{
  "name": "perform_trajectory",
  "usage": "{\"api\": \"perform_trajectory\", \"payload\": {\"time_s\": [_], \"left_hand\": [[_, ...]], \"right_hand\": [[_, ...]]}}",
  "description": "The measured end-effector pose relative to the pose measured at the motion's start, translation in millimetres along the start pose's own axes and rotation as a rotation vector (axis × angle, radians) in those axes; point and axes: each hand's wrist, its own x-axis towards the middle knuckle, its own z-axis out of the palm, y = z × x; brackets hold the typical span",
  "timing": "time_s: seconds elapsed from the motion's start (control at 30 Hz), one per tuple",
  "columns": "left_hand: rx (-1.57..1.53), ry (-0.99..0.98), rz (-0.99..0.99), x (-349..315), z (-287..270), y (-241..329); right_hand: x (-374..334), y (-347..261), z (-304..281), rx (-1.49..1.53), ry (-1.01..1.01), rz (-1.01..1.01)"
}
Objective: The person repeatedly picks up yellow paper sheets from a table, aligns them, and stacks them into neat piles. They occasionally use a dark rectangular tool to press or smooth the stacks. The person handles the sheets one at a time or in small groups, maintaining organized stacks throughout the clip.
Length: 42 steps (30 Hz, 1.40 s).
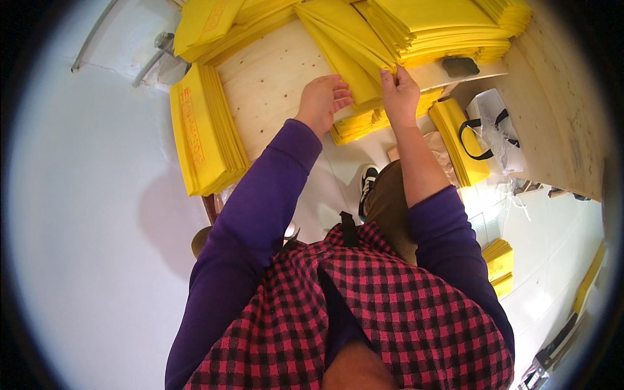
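Observation:
My right hand (400, 97) pinches the near corner of a folded yellow sheet (351, 39) between thumb and fingers. That sheet lies slanting across the wooden tabletop (270, 81), its near end reaching the table's front edge. To its left, my left hand (322, 103) hovers over the board with loosely curved fingers apart, holding nothing. Its fingertips come close to the sheet's left edge. A thick pile of folded yellow sheets (435, 36) rises at the far right, beyond my right hand.
Another yellow stack with red print (205, 130) lines the table's left edge. A dark lump (460, 67) sits on the right edge. Below are a yellow bundle (458, 140) and a white bag with black handles (497, 127). A wooden panel (565, 97) stands at the right.

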Motion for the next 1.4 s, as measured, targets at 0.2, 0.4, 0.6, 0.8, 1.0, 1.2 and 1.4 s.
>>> {"api": "perform_trajectory", "payload": {"time_s": [0.2,0.4,0.6,0.8,1.0,1.2,1.4], "left_hand": [[0.065,-0.003,-0.041,-0.6,6.5,3.2],[0.245,0.016,-0.184,14.2,8.2,13.0],[0.388,-0.108,-0.188,20.3,17.0,20.3],[0.369,-0.140,-0.128,20.8,24.9,29.1],[0.313,-0.096,-0.100,24.9,24.6,29.7],[0.196,-0.138,-0.050,17.5,22.5,32.4],[0.110,-0.163,-0.024,10.1,20.4,36.9]], "right_hand": [[0.9,1.9,-0.2,0.007,-0.003,0.019],[-1.2,-0.3,0.4,0.041,-0.003,0.001],[-1.3,1.2,-1.4,0.025,-0.078,-0.066],[-1.5,-5.4,-7.2,0.009,-0.096,-0.228],[-2.9,-12.3,-11.7,-0.068,-0.109,-0.098],[1.9,-15.2,-16.9,-0.199,-0.073,-0.314],[-1.7,-22.1,-13.5,-0.174,-0.138,-0.403]]}}
